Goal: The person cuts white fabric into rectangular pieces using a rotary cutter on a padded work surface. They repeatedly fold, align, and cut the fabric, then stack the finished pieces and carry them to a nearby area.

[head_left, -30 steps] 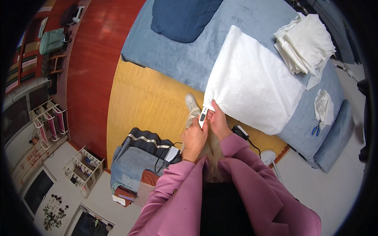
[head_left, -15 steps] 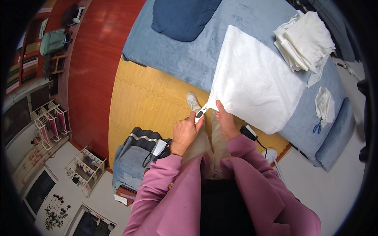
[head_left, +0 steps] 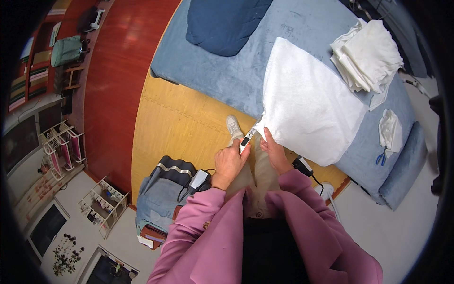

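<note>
My left hand is closed round a slim white handheld tool with a dark inset and a greyish narrow end; its exact kind is unclear. The tool's far end meets the gathered near-left corner of a white cloth, which lies spread over the blue bed-like cushion and hangs past its near edge. At that same corner my right hand pinches the cloth, one digit lying along its top; the other fingers are partly hidden.
A folded white cloth stack lies far right. Blue-handled scissors rest by a small white bundle. A dark blue pillow sits at the back. Jeans and bags are on the yellow mat.
The view has shifted slightly. My left hand has turned the tool a little, and its end sits closer against the cloth corner. My right hand still grips the cloth.
</note>
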The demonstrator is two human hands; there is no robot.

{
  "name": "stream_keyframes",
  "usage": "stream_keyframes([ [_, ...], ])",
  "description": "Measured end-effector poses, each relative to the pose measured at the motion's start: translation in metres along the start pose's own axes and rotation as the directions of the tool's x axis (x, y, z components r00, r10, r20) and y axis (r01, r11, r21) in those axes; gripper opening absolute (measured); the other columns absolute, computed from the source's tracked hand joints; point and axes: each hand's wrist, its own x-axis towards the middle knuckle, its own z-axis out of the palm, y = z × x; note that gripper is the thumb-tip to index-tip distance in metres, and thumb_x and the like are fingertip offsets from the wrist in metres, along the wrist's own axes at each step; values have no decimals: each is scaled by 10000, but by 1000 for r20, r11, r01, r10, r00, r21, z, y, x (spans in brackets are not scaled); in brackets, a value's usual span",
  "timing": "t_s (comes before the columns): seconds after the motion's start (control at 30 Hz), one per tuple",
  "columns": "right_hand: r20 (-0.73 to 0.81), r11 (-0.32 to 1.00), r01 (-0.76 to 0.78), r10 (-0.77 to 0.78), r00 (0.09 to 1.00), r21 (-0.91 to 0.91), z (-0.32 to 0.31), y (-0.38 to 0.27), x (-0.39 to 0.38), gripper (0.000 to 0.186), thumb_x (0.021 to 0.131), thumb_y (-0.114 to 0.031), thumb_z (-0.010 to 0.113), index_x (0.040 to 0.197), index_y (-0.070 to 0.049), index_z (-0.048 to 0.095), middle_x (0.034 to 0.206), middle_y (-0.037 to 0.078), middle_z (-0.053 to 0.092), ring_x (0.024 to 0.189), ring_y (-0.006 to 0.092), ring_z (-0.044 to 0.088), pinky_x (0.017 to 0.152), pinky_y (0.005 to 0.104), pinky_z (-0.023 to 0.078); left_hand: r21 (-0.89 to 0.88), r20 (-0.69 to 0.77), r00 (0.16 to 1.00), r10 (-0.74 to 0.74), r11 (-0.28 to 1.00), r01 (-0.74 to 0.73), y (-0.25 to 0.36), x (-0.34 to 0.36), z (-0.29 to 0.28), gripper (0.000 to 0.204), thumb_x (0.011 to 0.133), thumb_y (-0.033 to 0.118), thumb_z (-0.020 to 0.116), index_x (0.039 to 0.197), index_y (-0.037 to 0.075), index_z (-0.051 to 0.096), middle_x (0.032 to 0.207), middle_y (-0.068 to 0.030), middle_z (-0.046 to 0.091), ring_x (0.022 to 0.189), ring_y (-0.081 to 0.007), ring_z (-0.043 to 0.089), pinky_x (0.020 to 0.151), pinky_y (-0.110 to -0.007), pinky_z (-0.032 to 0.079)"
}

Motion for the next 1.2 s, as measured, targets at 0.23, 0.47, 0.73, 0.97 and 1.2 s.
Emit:
stream_keyframes([
  [0.23, -109, 996, 26, -36, 993, -86, -15, -13, 6, 507, 1010, -509, 502, 1174, -47, 631, 951, 36, 615, 813, 101, 551, 773, 234, 472, -33, 79, 996, 43, 999, -41, 0, -21, -27, 310, 914, 375, 655, 945, 67, 662, 588, -175, 626, 559, -381, 641, 529, -484, 493],
  [0.47, 111, 925, 69, -29, 993, -375, -14, -9, -8, 469, 1017, -480, 495, 1112, -47, 650, 967, 44, 645, 828, 136, 579, 757, 269, 477, 19, 74, 997, -21, 1000, 20, 15, -4, -20, 342, 930, 387, 628, 894, 47, 643, 634, -196, 655, 567, -384, 655, 535, -486, 514],
  [0.73, -28, 967, 155, -152, 988, 203, -12, -23, 1, 406, 1014, -303, 557, 1290, -5, 570, 1272, 96, 611, 1065, 147, 595, 821, 286, 493, -62, -63, 998, -8, 998, 4, 25, 2, 4, 324, 920, 383, 649, 897, 60, 625, 618, -182, 653, 540, -374, 652, 503, -477, 501],
  [0.97, 151, 807, -192, 128, 980, 559, -32, -25, 27, 268, 956, -104, 611, 1203, -2, 587, 1136, 104, 663, 957, 168, 639, 760, 239, 550, 23, -42, 998, 37, 999, -36, 23, -2, 3, 337, 919, 399, 648, 867, 67, 621, 592, -171, 642, 520, -357, 651, 491, -466, 506],
  [1.2, -7, 904, -74, 85, 996, 422, -12, -14, 16, 277, 924, -113, 653, 1176, -13, 596, 1077, 69, 667, 954, 151, 635, 716, 253, 493, 119, -126, 992, 30, 993, -15, 35, 5, 8, 346, 944, 386, 621, 827, 61, 598, 584, -175, 640, 513, -362, 650, 479, -456, 508],
])
